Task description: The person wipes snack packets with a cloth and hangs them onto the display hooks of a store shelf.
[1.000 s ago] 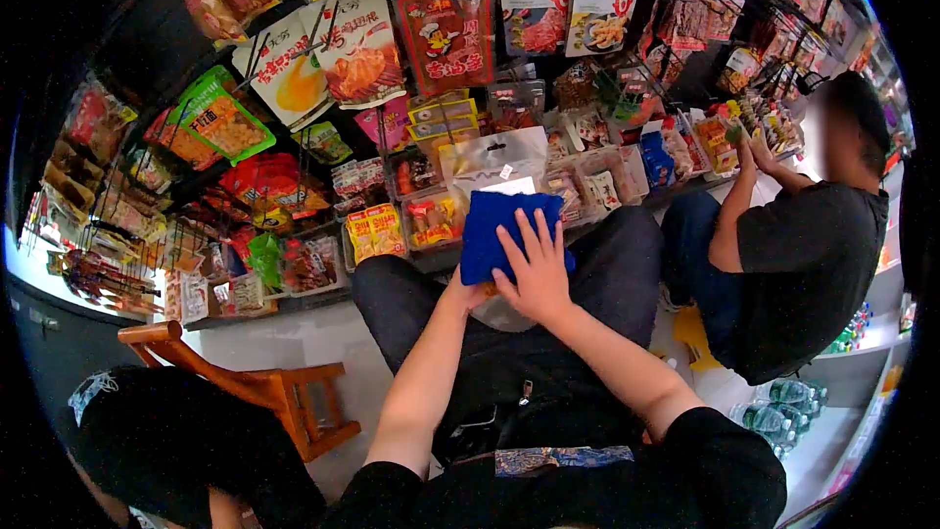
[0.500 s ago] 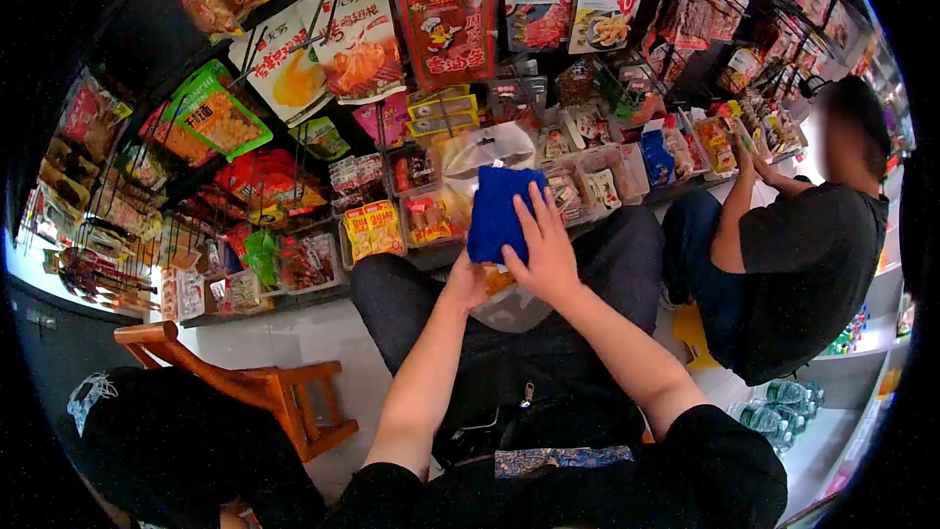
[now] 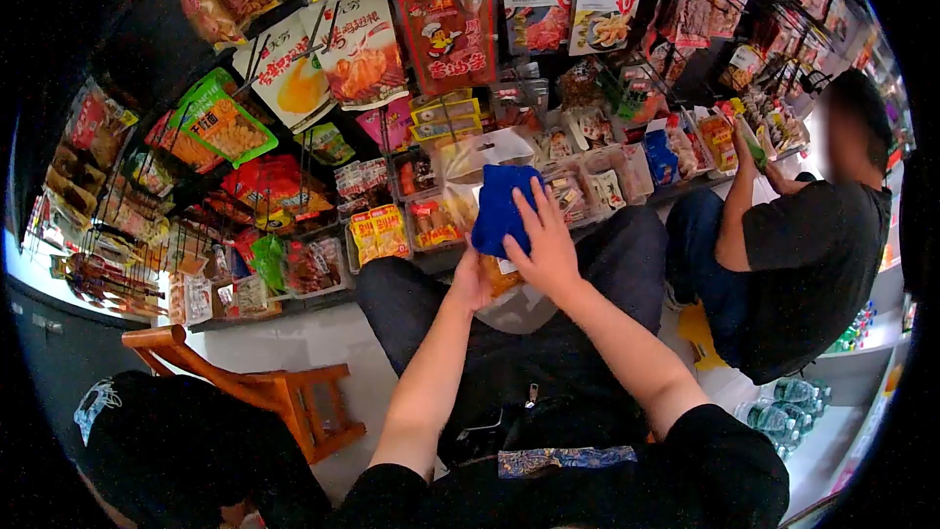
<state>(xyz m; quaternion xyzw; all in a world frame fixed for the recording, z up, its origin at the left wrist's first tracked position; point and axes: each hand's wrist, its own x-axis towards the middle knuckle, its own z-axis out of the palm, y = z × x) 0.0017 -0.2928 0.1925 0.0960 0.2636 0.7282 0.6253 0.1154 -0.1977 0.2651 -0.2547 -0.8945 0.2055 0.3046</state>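
A folded blue cloth (image 3: 503, 206) lies against the front of a snack package (image 3: 487, 149), which is tilted up over my lap. The package has a pale top edge and orange contents low down; the cloth covers its middle. My left hand (image 3: 473, 280) grips the package's lower left edge, fingers partly hidden behind it. My right hand (image 3: 544, 243) holds the cloth to the package, its fingers stretched across the cloth's right side.
Racks of hanging snack packets (image 3: 362, 49) and tubs of small packs (image 3: 377, 233) stand in front. A person (image 3: 813, 245) sits at the right holding a green packet (image 3: 753, 147). Another person (image 3: 186, 451) is at the lower left beside a wooden chair (image 3: 255, 372). Bottles (image 3: 788, 411) sit lower right.
The blue cloth has tilted and shifted slightly right under my right hand, and more of the package's orange lower part shows. The person at the right now shows a green packet in hand.
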